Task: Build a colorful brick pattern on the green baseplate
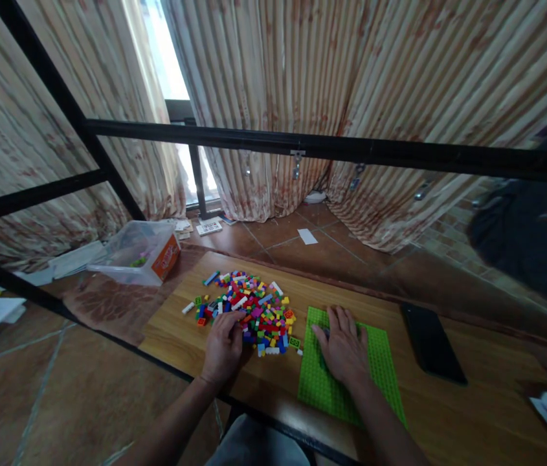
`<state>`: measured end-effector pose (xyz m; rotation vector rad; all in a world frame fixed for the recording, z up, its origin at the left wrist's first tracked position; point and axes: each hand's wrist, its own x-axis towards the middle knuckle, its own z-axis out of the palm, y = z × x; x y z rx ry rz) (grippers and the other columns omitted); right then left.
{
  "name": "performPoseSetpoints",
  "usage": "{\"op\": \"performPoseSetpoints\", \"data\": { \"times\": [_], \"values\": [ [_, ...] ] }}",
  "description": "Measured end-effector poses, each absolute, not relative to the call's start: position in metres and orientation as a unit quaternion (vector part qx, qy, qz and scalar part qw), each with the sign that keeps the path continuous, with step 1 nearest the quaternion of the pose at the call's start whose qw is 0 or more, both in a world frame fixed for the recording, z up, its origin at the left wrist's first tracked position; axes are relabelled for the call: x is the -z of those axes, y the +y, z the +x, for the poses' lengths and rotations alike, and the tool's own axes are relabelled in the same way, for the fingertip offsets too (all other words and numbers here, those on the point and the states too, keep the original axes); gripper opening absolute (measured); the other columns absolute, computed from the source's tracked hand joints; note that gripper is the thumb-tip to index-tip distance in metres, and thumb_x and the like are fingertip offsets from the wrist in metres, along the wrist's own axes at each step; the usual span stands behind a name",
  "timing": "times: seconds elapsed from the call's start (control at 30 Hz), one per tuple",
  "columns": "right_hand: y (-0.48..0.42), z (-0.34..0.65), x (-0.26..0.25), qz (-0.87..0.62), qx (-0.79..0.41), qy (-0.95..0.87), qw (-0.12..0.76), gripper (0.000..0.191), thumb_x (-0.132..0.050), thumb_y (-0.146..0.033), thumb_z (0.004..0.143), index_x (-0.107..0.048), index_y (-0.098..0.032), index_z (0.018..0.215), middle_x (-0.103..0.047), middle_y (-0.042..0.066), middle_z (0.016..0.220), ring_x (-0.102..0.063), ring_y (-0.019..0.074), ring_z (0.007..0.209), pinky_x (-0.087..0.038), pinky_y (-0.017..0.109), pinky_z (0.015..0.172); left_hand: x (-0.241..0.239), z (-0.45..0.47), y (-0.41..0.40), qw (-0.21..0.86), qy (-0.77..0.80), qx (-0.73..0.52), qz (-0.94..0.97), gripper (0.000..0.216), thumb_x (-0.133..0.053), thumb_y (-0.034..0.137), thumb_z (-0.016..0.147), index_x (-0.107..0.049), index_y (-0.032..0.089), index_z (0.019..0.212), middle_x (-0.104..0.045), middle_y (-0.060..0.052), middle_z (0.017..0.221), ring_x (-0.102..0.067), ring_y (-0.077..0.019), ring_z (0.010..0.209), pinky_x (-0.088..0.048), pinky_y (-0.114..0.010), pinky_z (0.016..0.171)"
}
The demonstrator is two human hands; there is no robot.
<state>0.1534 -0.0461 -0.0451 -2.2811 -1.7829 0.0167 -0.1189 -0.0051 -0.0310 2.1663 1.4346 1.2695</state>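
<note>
One brick pile (258,304) is overlapped by left hand (223,348), finger pinch can't be told; green baseplate (319,388) part-covered by right hand (344,346), fingers spread.

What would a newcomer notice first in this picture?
First, the heap of small multicoloured plastic bricks on the brown wooden table, the left hand at its edge. Right of it, the right hand rests over the green studded plastic baseplate. A flat black rectangular device lies farther right.

Black phone (433,343), patterned curtains (273,71)
</note>
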Motion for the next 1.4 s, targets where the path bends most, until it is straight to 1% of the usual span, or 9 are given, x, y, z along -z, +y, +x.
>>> {"op": "performPoseSetpoints", "data": {
  "times": [0.23,0.4,0.53,0.63,0.8,1.0,1.2,1.3,1.4],
  "values": [
    [-0.05,0.155,0.047,-0.794,-0.012,-0.603,0.081,0.071,-0.023,-0.058,0.093,-0.037,-0.012,0.145,-0.034,0.015,0.152,-0.023,0.0302,0.142,-0.018,0.056,0.111,0.031,-0.119,-0.012,0.102,0.486,-0.469,0.73,0.024,-0.046,0.012,0.088,-0.063,0.019,0.103,-0.068,-0.007,0.097,-0.063,-0.0198,0.094,-0.053,-0.036,0.084],
    [-0.058,0.162,0.053,-0.793,0.0,-0.605,0.075,0.074,-0.02,-0.06,0.091,-0.037,-0.012,0.145,-0.034,0.015,0.152,-0.025,0.0317,0.141,-0.021,0.057,0.11,0.031,-0.145,-0.017,0.075,0.546,-0.467,0.691,0.023,-0.049,0.016,0.086,-0.062,0.021,0.104,-0.068,-0.006,0.1,-0.062,-0.0217,0.098,-0.051,-0.039,0.088],
    [-0.06,0.166,0.056,-0.787,0.012,-0.61,0.088,0.074,-0.019,-0.06,0.091,-0.039,-0.012,0.143,-0.039,0.016,0.148,-0.032,0.0336,0.137,-0.024,0.058,0.108,0.032,-0.188,-0.004,0.044,0.648,-0.432,0.626,0.031,-0.052,0.018,0.081,-0.061,0.02,0.111,-0.066,-0.009,0.111,-0.059,-0.0266,0.108,-0.047,-0.046,0.098],
    [-0.059,0.167,0.056,-0.781,0.022,-0.616,0.101,0.073,-0.021,-0.06,0.091,-0.043,-0.011,0.141,-0.042,0.017,0.146,-0.036,0.0343,0.134,-0.027,0.057,0.106,0.035,-0.212,0.015,0.05,0.687,-0.4,0.605,0.043,-0.051,0.018,0.078,-0.057,0.015,0.12,-0.061,-0.014,0.123,-0.055,-0.0291,0.118,-0.042,-0.048,0.105],
    [-0.06,0.166,0.056,-0.775,0.036,-0.62,0.117,0.069,-0.024,-0.058,0.091,-0.047,-0.013,0.138,-0.046,0.017,0.143,-0.039,0.035,0.132,-0.028,0.057,0.105,0.04,-0.211,0.04,0.109,0.69,-0.385,0.604,0.048,-0.042,0.031,0.088,-0.049,0.007,0.129,-0.057,-0.02,0.129,-0.052,-0.0299,0.123,-0.041,-0.05,0.105],
    [-0.06,0.165,0.055,-0.775,0.047,-0.619,0.117,0.066,-0.027,-0.057,0.091,-0.048,-0.013,0.136,-0.047,0.016,0.142,-0.042,0.0349,0.128,-0.031,0.055,0.103,0.042,-0.192,0.04,0.123,0.65,-0.379,0.647,0.044,-0.043,0.033,0.089,-0.054,0.012,0.125,-0.058,-0.017,0.128,-0.052,-0.0278,0.123,-0.04,-0.049,0.106],
    [-0.06,0.164,0.053,-0.777,0.046,-0.616,0.121,0.062,-0.032,-0.054,0.091,-0.05,-0.013,0.134,-0.048,0.016,0.141,-0.043,0.0354,0.127,-0.031,0.056,0.103,0.038,-0.191,0.033,0.127,0.603,-0.343,0.709,0.036,-0.055,0.035,0.082,-0.065,0.017,0.111,-0.057,-0.014,0.129,-0.052,-0.0291,0.121,-0.042,-0.048,0.104],
    [-0.059,0.162,0.051,-0.776,0.038,-0.614,0.143,0.06,-0.034,-0.053,0.091,-0.051,-0.013,0.133,-0.049,0.016,0.14,-0.044,0.0352,0.127,-0.03,0.056,0.103,0.039,-0.19,0.035,0.133,0.592,-0.35,0.713,0.032,-0.053,0.036,0.083,-0.068,0.018,0.105,-0.06,-0.013,0.124,-0.055,-0.0279,0.117,-0.044,-0.047,0.103],
    [-0.059,0.163,0.049,-0.771,0.011,-0.605,0.2,0.06,-0.035,-0.055,0.091,-0.054,-0.014,0.131,-0.051,0.017,0.138,-0.044,0.0345,0.127,-0.028,0.057,0.105,0.04,-0.189,0.039,0.136,0.588,-0.362,0.71,0.031,-0.053,0.039,0.083,-0.07,0.018,0.099,-0.062,-0.012,0.12,-0.058,-0.0272,0.113,-0.045,-0.046,0.102]
  ]
}}
